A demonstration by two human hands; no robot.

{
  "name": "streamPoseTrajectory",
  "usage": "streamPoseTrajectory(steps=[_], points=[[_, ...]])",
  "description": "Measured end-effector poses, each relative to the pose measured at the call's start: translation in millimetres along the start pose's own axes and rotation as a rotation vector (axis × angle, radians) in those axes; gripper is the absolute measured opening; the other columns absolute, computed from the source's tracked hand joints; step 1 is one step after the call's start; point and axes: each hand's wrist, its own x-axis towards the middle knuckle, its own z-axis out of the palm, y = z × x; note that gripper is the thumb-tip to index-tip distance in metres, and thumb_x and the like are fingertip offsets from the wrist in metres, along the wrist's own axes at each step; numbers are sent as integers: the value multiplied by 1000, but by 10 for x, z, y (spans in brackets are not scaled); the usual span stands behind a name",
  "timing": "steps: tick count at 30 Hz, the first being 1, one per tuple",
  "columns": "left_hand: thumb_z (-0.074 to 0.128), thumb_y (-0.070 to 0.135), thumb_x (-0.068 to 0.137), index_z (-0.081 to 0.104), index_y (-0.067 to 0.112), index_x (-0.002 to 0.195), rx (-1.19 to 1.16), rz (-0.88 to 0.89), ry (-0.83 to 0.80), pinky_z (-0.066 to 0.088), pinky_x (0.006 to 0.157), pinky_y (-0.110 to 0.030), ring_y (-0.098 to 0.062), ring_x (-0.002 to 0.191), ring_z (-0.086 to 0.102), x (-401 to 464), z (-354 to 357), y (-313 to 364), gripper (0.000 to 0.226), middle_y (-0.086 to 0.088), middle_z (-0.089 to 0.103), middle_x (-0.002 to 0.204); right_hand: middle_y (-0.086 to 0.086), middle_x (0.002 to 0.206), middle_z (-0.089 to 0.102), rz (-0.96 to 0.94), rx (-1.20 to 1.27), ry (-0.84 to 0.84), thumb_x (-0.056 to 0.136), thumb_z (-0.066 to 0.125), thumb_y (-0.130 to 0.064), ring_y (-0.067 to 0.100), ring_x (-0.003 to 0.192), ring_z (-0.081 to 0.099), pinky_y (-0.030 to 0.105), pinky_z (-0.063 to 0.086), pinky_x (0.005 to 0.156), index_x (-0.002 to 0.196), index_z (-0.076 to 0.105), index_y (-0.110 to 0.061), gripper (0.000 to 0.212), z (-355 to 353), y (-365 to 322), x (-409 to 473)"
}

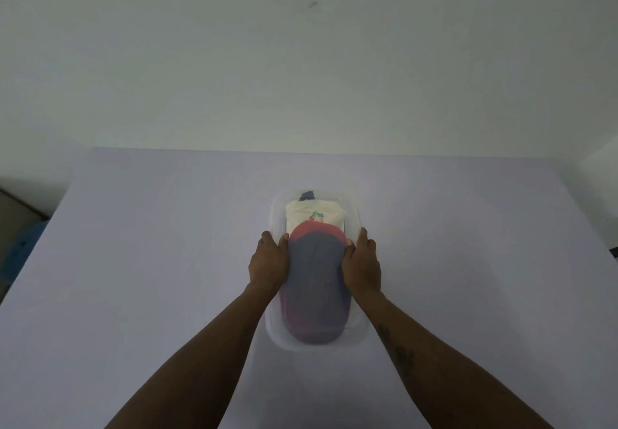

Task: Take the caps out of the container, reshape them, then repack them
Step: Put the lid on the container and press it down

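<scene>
a clear plastic container (355, 217) sits on the pale table (133, 261), packed with caps. the left hand (269, 263) and right hand (363, 266) grip the sides of the top grey-blue cap (316, 271); a cream cap (314, 216) lies beneath, further back.

We have one view only, from a camera on the person's head, facing forward and down over the near edge of the pale tabletop (133, 261). It sits close above both forearms, and its wide angle reaches the tabletop's far edge and the bare wall (301, 60) behind it.
</scene>
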Motion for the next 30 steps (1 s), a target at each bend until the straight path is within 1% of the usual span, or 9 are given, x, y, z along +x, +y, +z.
streamPoseTrajectory(steps=[7, 13, 17, 21, 27, 30], points=[[32, 46, 100, 40, 6, 133, 15, 17, 24, 47, 96, -43, -35, 115, 58, 673, -49, 268, 52, -14, 56, 132, 16, 140, 41, -42, 0, 18, 102, 32, -29, 36, 122, 51, 43, 47, 96, 149, 19, -10, 52, 101, -262, 662], [32, 46, 99, 41, 4, 132, 18, 47, 57, 47, 95, -43, -34, 114, 58, 1120, -44, 438, 54, -15, 57, 130, 16, 144, 39, -48, -21, 29, 102, 31, -30, 37, 126, 48, 45, 45, 99, 149, 21, -11, 51, 155, -428, 1144], [32, 47, 99, 42, 5, 131, 10, 58, 64, 47, 95, -42, -34, 113, 59, 1394, -43, 537, 54, -14, 57, 129, 16, 142, 41, -53, -25, 46, 102, 32, -30, 36, 124, 50, 44, 46, 98, 148, 22, -11, 50, 196, -521, 1394], [31, 48, 99, 41, 6, 133, 32, 71, 66, 46, 97, -43, -34, 115, 58, 1623, -49, 645, 55, -14, 56, 132, 15, 141, 42, -42, -24, 46, 102, 32, -31, 36, 123, 50, 44, 46, 98, 148, 22, -11, 51, 209, -606, 1606], [30, 47, 99, 44, 4, 127, 28, 99, 79, 47, 93, -42, -34, 110, 60, 1828, -35, 732, 53, -15, 60, 124, 18, 137, 42, -42, -14, 50, 102, 30, -27, 38, 117, 52, 46, 47, 92, 148, 20, -9, 51, 215, -659, 1800], [30, 47, 99, 45, 5, 124, 32, 100, 101, 48, 92, -42, -34, 108, 61, 1830, -23, 735, 51, -15, 60, 122, 17, 135, 43, -36, -12, 52, 102, 30, -28, 38, 115, 53, 48, 47, 91, 148, 20, -10, 51, 230, -658, 1816]])
